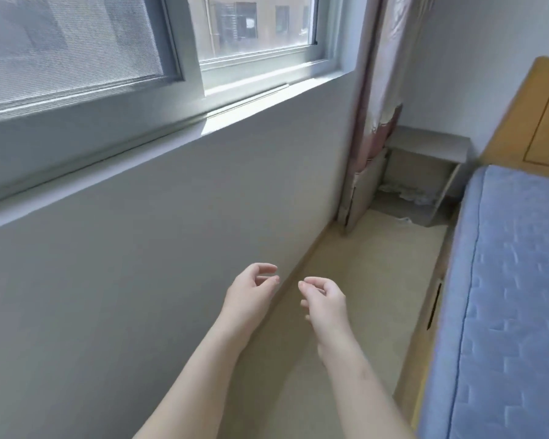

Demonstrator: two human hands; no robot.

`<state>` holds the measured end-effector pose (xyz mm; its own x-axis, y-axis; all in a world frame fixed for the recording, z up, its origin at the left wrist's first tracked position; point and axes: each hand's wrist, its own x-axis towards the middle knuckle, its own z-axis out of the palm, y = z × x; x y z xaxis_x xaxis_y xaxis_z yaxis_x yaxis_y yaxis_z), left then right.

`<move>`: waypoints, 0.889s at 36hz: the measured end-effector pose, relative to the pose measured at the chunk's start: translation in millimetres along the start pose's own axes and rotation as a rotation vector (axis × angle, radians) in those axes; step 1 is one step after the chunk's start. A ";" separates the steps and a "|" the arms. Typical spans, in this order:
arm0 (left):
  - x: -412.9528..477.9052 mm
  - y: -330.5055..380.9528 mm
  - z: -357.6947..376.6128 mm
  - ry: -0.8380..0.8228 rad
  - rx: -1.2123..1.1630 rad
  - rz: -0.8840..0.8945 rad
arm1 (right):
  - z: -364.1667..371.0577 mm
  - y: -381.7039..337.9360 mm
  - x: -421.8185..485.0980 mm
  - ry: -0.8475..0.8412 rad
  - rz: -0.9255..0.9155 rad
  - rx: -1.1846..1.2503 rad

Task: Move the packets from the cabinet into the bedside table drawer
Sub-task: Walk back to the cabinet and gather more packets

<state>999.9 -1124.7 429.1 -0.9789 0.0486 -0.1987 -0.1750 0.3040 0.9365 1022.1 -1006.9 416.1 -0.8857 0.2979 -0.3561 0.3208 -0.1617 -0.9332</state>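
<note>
Bedroom floor (371,264), bedside table (431,144) well beyond right hand (325,299)

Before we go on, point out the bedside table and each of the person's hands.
bedside table (431,146), head view, on its grey top.
left hand (249,297), head view, middle of the hand.
right hand (327,301), head view, middle of the hand.

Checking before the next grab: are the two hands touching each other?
Apart. The head view shows a plain gap between the left hand and the right hand.
</note>
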 end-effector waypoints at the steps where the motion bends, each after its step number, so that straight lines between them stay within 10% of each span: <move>1: 18.7 8.0 10.1 -0.018 -0.002 -0.002 | -5.9 -8.1 17.3 0.022 0.003 0.008; 32: 584.0 229.8 362.3 -0.460 0.096 0.106 | -215.4 -218.9 579.9 0.490 0.003 0.175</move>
<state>426.4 -681.8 423.6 -0.8385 0.4934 -0.2313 -0.0450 0.3605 0.9317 510.5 -596.2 403.7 -0.6106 0.6957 -0.3782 0.2253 -0.3053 -0.9252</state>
